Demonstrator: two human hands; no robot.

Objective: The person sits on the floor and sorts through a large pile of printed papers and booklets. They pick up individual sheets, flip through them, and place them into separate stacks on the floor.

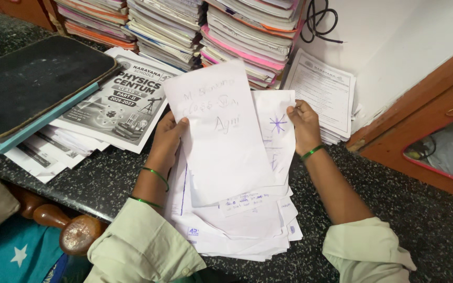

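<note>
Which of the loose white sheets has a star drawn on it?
The sheet gripped at its top edge by the right hand. It bears a blue star; the sheet in the left hand shows only faint handwriting.

The sheet I'm lifting hides most of my left hand and the paper pile beneath. The top edge cuts off the book stacks. The handwriting on lower pages is too small to tell.

Head camera looks steeply down, close over countertop.
</note>
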